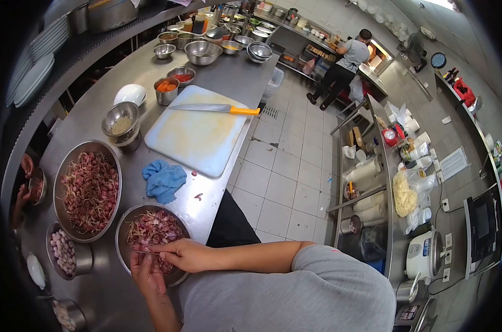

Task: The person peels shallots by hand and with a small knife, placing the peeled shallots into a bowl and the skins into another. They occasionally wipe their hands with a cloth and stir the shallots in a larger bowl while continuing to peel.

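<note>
My right hand (187, 255) is closed on a small knife (147, 253), whose thin blade points left across my left fingers. My left hand (147, 272) has its fingers pinched together under the blade; what they hold is too small and hidden to make out. Both hands are over the near side of a steel bowl (120, 243) of reddish-purple shallot pieces and skins (157, 227). A larger steel bowl (118, 191) beyond it is full of unpeeled shallots (90, 188) with stringy roots. Beside that, a steel pot (85, 259) holds peeled pinkish shallots (63, 252).
A blue cloth (165, 180) lies by a white cutting board (198, 133) bearing a yellow-handled knife (245, 110). Steel bowls (204, 52) stand farther along the table. Another person's hands (25, 180) are at the left edge. A co-worker (350, 58) stands across the kitchen.
</note>
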Demonstrator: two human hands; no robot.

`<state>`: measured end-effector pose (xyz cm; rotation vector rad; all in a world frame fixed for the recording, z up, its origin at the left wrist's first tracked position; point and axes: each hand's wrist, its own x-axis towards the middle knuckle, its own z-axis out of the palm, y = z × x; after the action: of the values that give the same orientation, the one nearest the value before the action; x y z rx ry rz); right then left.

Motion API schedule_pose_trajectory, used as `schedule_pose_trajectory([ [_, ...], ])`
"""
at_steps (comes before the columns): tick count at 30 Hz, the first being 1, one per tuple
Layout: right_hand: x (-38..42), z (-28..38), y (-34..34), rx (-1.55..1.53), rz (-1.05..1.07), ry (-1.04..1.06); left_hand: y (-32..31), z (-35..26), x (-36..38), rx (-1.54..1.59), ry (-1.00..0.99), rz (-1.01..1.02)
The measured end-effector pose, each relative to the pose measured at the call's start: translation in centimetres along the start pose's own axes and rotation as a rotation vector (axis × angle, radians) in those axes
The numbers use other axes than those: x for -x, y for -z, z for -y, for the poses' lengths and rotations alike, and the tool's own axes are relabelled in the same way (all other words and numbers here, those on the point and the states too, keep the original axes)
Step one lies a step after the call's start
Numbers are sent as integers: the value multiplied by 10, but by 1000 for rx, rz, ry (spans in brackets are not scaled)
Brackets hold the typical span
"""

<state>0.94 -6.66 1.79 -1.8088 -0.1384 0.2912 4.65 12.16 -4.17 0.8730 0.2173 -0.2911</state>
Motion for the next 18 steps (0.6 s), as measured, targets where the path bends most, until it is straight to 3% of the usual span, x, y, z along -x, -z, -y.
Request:
schedule_pose_trajectory([
  [6, 4, -6, -8, 29, -67, 19, -6, 4, 1, -18, -2, 67],
  [8, 7, 3, -4, -84, -8, -85, -19, -1, 8, -25, -2, 82],
  [10, -3, -42, -21, -334, -36, 58, -23, -3, 6, -15, 2, 99],
  [13, 1, -19, -6, -353, -54, -124, -20, -6, 5, -19, 24, 67],
  [16, 0, -23, -14, -434, -129, -113, -18, -10, 9, 58, -24, 68],
  [18, 6, -10, -3, -520, -31, -196, -24, -14, 11, 108, 4, 94],
])
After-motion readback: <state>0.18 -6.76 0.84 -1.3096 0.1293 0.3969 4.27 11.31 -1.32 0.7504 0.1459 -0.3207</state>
